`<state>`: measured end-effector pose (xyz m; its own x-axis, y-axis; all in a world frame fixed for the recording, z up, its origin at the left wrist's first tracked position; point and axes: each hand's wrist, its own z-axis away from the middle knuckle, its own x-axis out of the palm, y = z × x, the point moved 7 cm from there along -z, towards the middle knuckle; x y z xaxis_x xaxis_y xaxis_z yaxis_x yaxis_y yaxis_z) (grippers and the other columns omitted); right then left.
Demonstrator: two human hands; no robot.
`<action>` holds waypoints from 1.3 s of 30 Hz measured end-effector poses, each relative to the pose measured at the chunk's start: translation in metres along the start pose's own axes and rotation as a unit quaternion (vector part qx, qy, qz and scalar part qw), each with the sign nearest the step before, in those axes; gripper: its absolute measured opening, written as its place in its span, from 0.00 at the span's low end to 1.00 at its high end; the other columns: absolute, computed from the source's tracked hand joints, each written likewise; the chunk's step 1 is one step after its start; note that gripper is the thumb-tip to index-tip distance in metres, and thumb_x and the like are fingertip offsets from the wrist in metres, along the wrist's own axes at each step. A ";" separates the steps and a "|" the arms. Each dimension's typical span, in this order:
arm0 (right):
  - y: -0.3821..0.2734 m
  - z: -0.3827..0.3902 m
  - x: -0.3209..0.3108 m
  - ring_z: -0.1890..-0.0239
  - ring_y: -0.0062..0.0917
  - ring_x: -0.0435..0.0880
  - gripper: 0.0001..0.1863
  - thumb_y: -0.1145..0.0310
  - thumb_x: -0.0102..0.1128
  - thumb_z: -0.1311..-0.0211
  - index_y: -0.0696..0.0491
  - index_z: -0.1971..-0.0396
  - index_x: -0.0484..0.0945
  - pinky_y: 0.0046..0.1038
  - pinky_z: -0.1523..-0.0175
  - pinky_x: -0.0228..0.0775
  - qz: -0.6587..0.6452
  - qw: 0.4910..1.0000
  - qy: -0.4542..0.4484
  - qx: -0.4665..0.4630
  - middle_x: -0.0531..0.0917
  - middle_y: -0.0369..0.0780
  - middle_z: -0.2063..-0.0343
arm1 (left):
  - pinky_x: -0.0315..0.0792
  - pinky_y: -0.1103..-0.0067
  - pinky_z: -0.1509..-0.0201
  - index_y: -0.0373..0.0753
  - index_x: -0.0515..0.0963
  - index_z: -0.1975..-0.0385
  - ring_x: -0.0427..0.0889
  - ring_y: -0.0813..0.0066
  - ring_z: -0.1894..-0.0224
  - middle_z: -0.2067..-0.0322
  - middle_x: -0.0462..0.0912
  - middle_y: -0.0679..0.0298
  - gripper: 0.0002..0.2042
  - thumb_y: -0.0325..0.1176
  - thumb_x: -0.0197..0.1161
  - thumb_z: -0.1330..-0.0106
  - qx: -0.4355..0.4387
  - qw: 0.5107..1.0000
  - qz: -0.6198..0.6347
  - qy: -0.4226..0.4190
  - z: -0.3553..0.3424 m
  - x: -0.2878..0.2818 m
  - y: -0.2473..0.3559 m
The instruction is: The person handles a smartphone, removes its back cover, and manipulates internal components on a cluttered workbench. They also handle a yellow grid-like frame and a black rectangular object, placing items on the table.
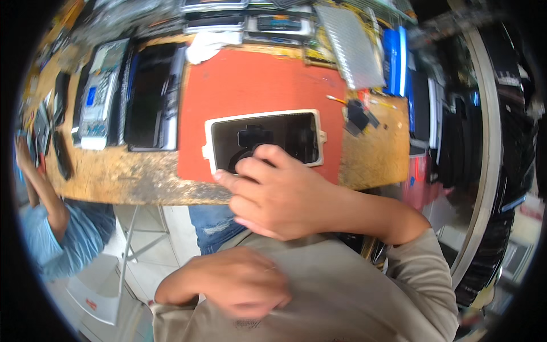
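A device with a dark glossy screen (285,134), perhaps a tablet, lies face up inside a cream frame (262,118) with a tab at each short end. Both rest on a red mat (256,80). My right hand (279,196) reaches over the near edge of the frame, fingers bent and spread apart. One fingertip is at the near left corner; whether it presses there is unclear, and the palm side is hidden. Close to my torso, my left hand (242,282) is away from the bench. It is smeared by motion, with its fingers turned inward.
Left of the mat lie a dark panel (151,97) and an opened device with exposed circuits (101,97). A white cloth (211,45) and bubble wrap (350,45) sit at the back. Black scraps (358,117) lie right. Another person's arm (43,182) is at far left.
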<state>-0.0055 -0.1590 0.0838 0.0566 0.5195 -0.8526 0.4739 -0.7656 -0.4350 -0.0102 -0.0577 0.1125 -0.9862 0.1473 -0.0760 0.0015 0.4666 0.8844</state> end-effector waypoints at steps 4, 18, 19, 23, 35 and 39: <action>-0.008 0.007 0.004 0.50 0.34 0.79 0.11 0.62 0.58 0.39 0.54 0.67 0.83 0.40 0.42 0.65 0.060 0.997 0.036 0.011 0.86 0.46 0.51 | 0.77 0.66 0.40 0.30 0.80 0.52 0.87 0.52 0.49 0.55 0.85 0.46 0.24 0.49 0.52 0.26 -0.047 0.935 -0.089 0.339 0.005 -0.069 0.005; 0.010 0.111 -0.039 0.57 0.30 0.78 0.07 0.63 0.60 0.38 0.49 0.72 0.78 0.38 0.47 0.67 0.191 0.962 0.083 0.176 0.86 0.42 0.45 | 0.72 0.66 0.52 0.40 0.81 0.40 0.86 0.59 0.59 0.59 0.88 0.57 0.24 0.26 0.61 0.39 -0.260 0.836 -0.476 0.080 -0.044 -0.070 -0.047; 0.010 0.115 -0.043 0.58 0.31 0.79 0.07 0.63 0.61 0.38 0.49 0.71 0.78 0.38 0.47 0.67 0.209 0.957 0.100 0.174 0.86 0.42 0.45 | 0.71 0.67 0.51 0.40 0.82 0.40 0.85 0.60 0.58 0.59 0.87 0.58 0.25 0.26 0.62 0.40 -0.256 0.819 -0.508 0.067 -0.048 -0.065 -0.047; 0.015 0.125 -0.046 0.60 0.33 0.79 0.08 0.62 0.64 0.37 0.50 0.68 0.78 0.39 0.48 0.67 0.180 0.955 0.119 0.201 0.86 0.42 0.47 | 0.69 0.65 0.48 0.42 0.86 0.49 0.81 0.59 0.51 0.57 0.81 0.61 0.19 0.32 0.71 0.42 -0.258 0.780 -0.567 0.054 -0.059 -0.051 -0.054; 0.097 0.161 -0.129 0.64 0.42 0.84 0.04 0.71 0.67 0.37 0.55 0.69 0.82 0.43 0.57 0.74 0.143 0.862 0.321 0.364 0.83 0.45 0.70 | 0.69 0.56 0.38 0.48 0.82 0.42 0.75 0.48 0.41 0.40 0.74 0.48 0.25 0.45 0.74 0.39 -0.201 0.775 -0.599 0.007 -0.062 -0.069 -0.066; 0.139 0.145 -0.128 0.63 0.42 0.86 0.05 0.69 0.66 0.36 0.54 0.69 0.86 0.42 0.58 0.77 0.243 0.841 0.251 0.413 0.84 0.46 0.69 | 0.71 0.57 0.36 0.46 0.80 0.38 0.76 0.45 0.40 0.39 0.75 0.46 0.26 0.43 0.73 0.36 -0.184 0.764 -0.618 -0.020 -0.065 -0.067 -0.064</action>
<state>-0.0739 -0.3869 0.0900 0.5297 0.0045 -0.8482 -0.4734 -0.8282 -0.3000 0.0451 -0.1543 0.0910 -0.1900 -0.1779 -0.9655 -0.9810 -0.0053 0.1940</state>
